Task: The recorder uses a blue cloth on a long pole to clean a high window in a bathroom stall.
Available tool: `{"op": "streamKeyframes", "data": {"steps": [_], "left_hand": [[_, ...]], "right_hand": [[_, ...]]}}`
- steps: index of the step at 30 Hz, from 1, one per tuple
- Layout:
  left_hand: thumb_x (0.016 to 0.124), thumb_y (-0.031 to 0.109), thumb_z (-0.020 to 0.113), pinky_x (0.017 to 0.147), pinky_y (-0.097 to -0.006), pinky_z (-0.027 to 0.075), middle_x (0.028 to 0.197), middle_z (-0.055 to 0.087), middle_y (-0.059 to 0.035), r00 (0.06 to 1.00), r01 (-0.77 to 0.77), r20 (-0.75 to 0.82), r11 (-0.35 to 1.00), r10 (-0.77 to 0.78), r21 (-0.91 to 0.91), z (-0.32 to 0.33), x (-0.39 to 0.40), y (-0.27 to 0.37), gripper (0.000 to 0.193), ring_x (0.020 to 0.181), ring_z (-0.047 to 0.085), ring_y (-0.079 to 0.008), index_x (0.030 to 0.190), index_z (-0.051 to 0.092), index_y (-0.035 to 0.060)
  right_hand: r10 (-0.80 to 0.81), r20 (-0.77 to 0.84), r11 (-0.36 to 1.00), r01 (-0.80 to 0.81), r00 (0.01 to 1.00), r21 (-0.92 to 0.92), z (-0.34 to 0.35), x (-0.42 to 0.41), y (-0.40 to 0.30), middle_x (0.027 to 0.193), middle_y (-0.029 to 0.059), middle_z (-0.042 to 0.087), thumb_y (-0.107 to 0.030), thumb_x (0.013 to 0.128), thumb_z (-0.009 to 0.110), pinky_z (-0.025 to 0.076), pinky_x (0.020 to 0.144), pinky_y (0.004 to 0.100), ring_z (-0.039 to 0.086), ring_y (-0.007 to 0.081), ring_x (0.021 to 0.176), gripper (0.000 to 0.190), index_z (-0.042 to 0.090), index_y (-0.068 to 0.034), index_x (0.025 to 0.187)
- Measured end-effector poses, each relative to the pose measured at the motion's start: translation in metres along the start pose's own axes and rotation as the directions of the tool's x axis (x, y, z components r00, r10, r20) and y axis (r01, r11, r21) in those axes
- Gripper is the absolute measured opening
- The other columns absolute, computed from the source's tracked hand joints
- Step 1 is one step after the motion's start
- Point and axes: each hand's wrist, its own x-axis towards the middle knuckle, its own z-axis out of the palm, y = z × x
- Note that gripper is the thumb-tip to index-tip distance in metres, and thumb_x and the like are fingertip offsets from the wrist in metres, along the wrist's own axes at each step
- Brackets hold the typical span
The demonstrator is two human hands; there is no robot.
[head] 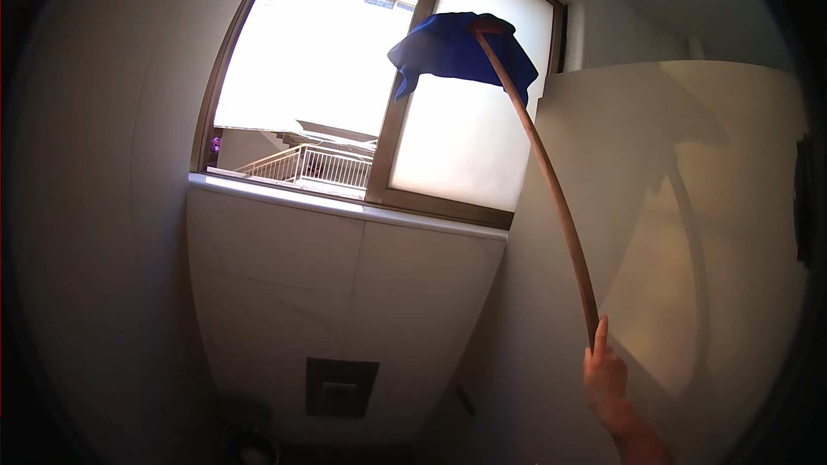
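Observation:
My right hand [606,374] grips the lower part of a long wooden pole [549,174], its index finger laid along the wood. The pole rises to the upper left and ends at a reddish head [494,27], largely hidden in a draped blue cloth [446,48]. That cloth hangs in front of the frosted window pane [462,142] and overlaps the brown frame between the panes; whether it touches the glass I cannot tell. My left hand is out of view.
Left of the frosted pane the window shows a railing [336,168] outside. A pale sill [278,190] runs beneath it. Partition walls stand on both sides, the right one [646,206] carrying a shadow. Lower down are a dark wall plate [341,387] and a dim round bin-like object [252,445].

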Motion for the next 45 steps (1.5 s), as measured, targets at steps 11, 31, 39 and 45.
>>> {"op": "streamKeyframes", "data": {"steps": [11, 31, 39, 45], "left_hand": [[0.087, 0.02, 0.048, 0.075, -0.026, 0.045, 0.092, 0.058, -0.0079, 0.731, -0.359, 0.554, 0.915, 0.398, -0.184, 0.096, -0.063, 0.26, 0.027, 0.085, 0.055, -0.0124, 0.107, 0.048, 0.0023], [0.085, 0.011, 0.044, 0.049, -0.0312, 0.048, 0.068, 0.048, -0.0084, 0.495, -0.568, 0.388, 0.628, 0.777, -0.533, 0.214, -0.097, 0.527, 0.019, 0.052, 0.053, -0.0164, 0.092, 0.03, 0.0007], [0.085, 0.014, 0.045, 0.053, -0.0281, 0.045, 0.071, 0.046, -0.0062, 0.529, -0.694, 0.298, 0.608, 0.794, -0.386, 0.233, -0.085, 0.487, 0.019, 0.058, 0.052, -0.014, 0.091, 0.032, 0.0027], [0.086, 0.016, 0.048, 0.059, -0.029, 0.046, 0.073, 0.048, -0.0072, 0.566, -0.5, 0.548, 0.785, 0.616, -0.366, 0.282, -0.126, 0.374, 0.026, 0.062, 0.054, -0.0145, 0.094, 0.029, 0.0011]], "right_hand": [[-0.045, 0.456, 0.766, -0.262, 0.889, 0.587, 0.08, -0.245, -0.01, 0.078, 0.0255, 0.058, -0.015, 0.082, 0.048, 0.045, 0.057, 0.0492, 0.054, 0.0444, 0.062, 0.065, 0.011, -0.007, 0.135], [-0.012, 0.502, 0.108, -0.498, 0.865, 0.86, 0.201, -0.179, -0.031, 0.052, -0.0023, 0.042, -0.027, 0.087, 0.044, 0.031, 0.032, 0.0217, 0.038, 0.0071, 0.038, 0.025, 0.048, -0.004, 0.094], [-0.068, 0.541, 0.219, -0.516, 0.838, 0.828, 0.228, -0.204, -0.015, 0.053, -0.001, 0.043, -0.029, 0.087, 0.044, 0.033, 0.036, 0.0239, 0.039, 0.008, 0.041, 0.031, 0.047, -0.002, 0.103], [-0.051, 0.684, 0.267, -0.65, 0.728, 0.711, 0.18, -0.313, 0.03, 0.062, 0.0069, 0.05, -0.031, 0.085, 0.047, 0.04, 0.048, 0.0329, 0.047, 0.0176, 0.054, 0.049, 0.04, 0.003, 0.119]]}}
